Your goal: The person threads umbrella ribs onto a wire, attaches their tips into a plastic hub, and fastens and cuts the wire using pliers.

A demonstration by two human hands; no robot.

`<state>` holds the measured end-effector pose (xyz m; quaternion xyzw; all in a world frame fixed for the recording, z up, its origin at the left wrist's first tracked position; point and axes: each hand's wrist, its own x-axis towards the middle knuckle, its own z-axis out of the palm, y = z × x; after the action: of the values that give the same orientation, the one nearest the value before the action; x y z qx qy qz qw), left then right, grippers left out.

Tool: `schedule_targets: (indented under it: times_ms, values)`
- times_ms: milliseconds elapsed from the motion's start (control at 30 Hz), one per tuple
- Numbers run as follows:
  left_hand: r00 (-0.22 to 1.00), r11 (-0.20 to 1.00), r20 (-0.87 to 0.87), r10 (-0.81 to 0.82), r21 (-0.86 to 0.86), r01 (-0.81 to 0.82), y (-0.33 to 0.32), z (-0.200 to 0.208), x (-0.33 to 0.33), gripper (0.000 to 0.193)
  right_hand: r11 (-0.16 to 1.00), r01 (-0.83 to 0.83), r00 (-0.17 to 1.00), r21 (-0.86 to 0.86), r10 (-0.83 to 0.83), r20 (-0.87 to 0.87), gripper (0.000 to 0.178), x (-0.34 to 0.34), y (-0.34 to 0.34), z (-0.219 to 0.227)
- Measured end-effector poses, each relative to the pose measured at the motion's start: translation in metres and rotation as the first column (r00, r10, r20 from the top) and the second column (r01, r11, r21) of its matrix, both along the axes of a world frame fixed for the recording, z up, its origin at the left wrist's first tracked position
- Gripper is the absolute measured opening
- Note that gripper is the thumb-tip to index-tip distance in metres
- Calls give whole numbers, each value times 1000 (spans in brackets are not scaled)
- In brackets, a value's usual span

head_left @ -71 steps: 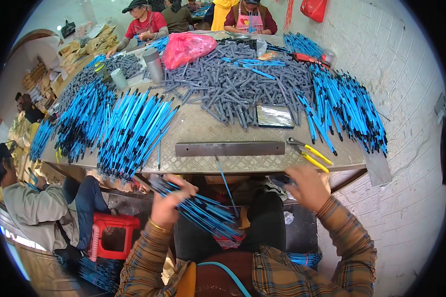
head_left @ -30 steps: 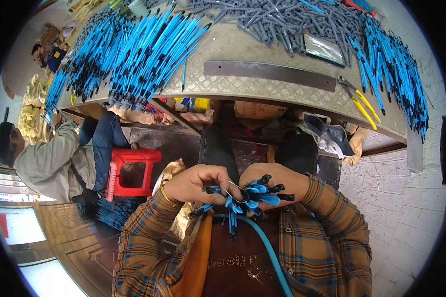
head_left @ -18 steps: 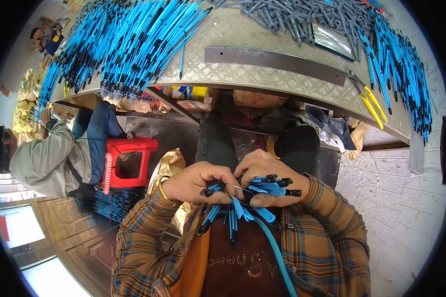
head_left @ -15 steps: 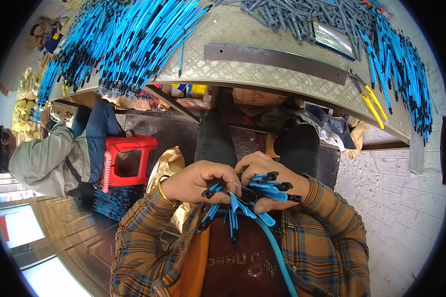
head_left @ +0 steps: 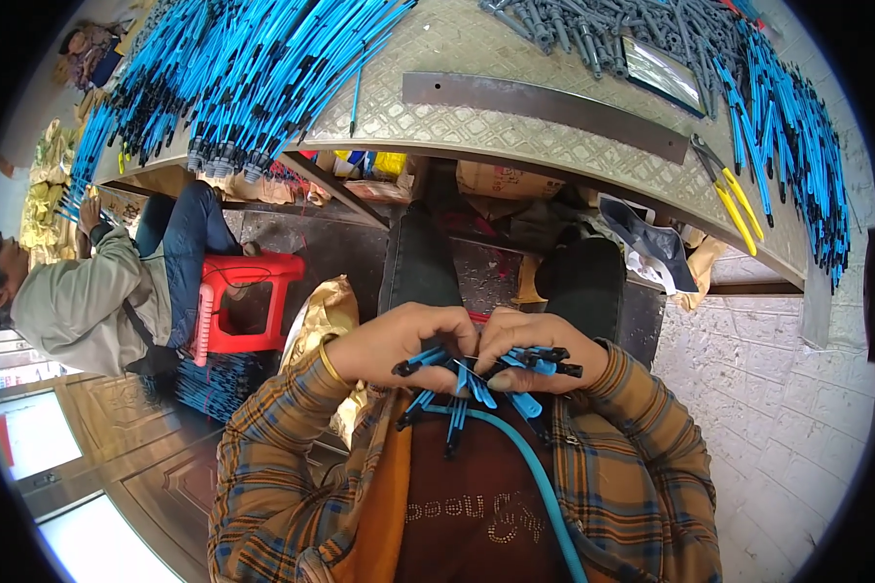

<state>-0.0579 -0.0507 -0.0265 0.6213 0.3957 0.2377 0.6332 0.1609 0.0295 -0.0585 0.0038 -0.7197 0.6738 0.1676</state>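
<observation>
In front of my chest, both hands hold a cluster of short blue strips with black end pieces (head_left: 476, 386), which fan out below my fingers. My left hand (head_left: 395, 342) is closed, thumb and fingers pinching the cluster's left part. My right hand (head_left: 552, 340) grips its right part, with several black-ended strips jutting from under the fingers. The two hands' fingertips nearly meet over the middle. A thin, pale wire-like line shows there between the thumbs. The fingers hide the inner ends of the strips.
A patterned table (head_left: 544, 121) spans the far side. On it lie heaps of blue rods (head_left: 262, 78), grey parts (head_left: 593, 34), a metal bar (head_left: 544, 109) and yellow-handled cutters (head_left: 734, 204). At left, a co-worker (head_left: 87, 291) sits by a red stool (head_left: 248, 282).
My hands have drawn slightly closer together and the cluster has shifted in my fingers. The dark loop seen between my hands before is now mostly hidden. The co-worker's head has turned upward slightly.
</observation>
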Motion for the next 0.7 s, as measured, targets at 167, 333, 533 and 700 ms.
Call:
schedule_targets:
  times_ms: [167,333,533,700]
  values:
    - [959,988,282,15,-150,29,8,-36,-19,41,996,31,998,-79,-26,61,20,5,1,-1]
    - [723,913,640,258,-406,33,20,-64,-35,52,991,70,995,-117,-62,74,18,6,9,3]
    - [886,918,414,210,-395,-33,16,-53,-39,61,988,54,994,-147,-39,101,16,3,20,5]
    - [644,890,721,257,-437,134,15,-70,-26,77,966,-64,991,-249,90,97,24,25,29,-33]
